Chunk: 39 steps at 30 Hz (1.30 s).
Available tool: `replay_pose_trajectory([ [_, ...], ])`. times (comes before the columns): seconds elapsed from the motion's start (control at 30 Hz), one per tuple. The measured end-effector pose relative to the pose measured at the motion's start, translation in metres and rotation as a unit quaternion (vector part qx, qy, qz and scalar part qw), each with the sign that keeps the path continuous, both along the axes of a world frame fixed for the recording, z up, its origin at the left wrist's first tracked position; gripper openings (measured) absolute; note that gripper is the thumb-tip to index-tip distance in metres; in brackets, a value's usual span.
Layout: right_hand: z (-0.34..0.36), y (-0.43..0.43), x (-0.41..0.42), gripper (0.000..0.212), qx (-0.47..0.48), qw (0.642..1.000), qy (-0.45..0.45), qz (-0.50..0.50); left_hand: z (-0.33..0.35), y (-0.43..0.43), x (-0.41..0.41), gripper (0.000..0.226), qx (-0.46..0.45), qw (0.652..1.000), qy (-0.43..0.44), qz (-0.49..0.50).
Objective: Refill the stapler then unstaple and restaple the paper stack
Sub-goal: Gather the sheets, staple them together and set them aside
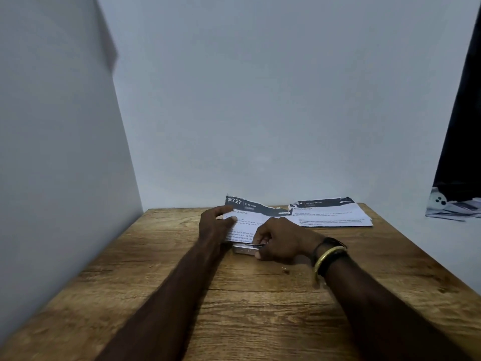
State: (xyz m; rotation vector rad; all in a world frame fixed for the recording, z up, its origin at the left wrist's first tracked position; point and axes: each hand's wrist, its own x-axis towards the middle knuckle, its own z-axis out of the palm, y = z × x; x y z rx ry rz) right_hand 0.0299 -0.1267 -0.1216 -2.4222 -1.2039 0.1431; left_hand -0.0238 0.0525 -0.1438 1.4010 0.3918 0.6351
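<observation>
A printed paper stack [256, 214] with a dark header strip lies at the back middle of the wooden table [234, 308]. My left hand [216, 225] holds its left edge, fingers curled over the sheets. My right hand [281, 241] grips a small silver stapler [246, 249] at the stack's near edge; most of the stapler is hidden under the hand. A tiny metal bit, perhaps a staple [285, 269], lies on the wood just right of my right wrist.
A second printed paper stack [333, 213] lies flat at the back right of the table. White walls close in the left and back. A dark object with printed material [454, 204] sits off the table's right edge.
</observation>
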Motion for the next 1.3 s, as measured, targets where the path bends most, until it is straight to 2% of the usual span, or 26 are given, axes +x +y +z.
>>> replay_pose_trajectory([
  [0.1,0.007,-0.008,0.006,0.017,0.106,0.983,0.149,0.010,-0.003,0.003,0.001,0.039,0.019,1.000,0.011,0.003],
  [0.27,0.011,-0.001,0.016,0.018,0.282,0.916,0.281,-0.041,-0.005,0.001,0.002,0.046,0.039,0.999,0.019,-0.004],
  [0.47,0.013,0.029,0.031,0.010,0.458,0.803,0.359,-0.127,-0.009,0.003,0.002,0.048,0.061,0.998,0.010,0.029],
  [0.57,0.013,0.044,0.039,0.012,0.516,0.772,0.337,-0.153,-0.009,0.004,0.002,0.046,0.071,0.996,0.006,0.045],
  [0.67,0.010,0.052,0.045,0.014,0.530,0.784,0.279,-0.165,-0.006,0.002,0.002,0.046,0.075,0.995,-0.001,0.058],
  [0.8,0.007,0.055,0.047,0.017,0.497,0.829,0.219,-0.132,-0.004,-0.002,0.001,0.045,0.061,0.997,-0.009,0.054],
  [0.9,0.006,0.054,0.046,0.021,0.471,0.851,0.196,-0.125,-0.005,-0.003,0.000,0.043,0.061,0.997,-0.009,0.050],
  [1.23,0.005,0.050,0.045,0.006,0.437,0.868,0.112,-0.204,-0.005,-0.007,-0.001,0.042,0.084,0.995,-0.012,0.046],
  [1.3,0.004,0.048,0.046,0.013,0.430,0.872,0.100,-0.213,-0.005,-0.008,-0.001,0.042,0.084,0.995,-0.013,0.043],
])
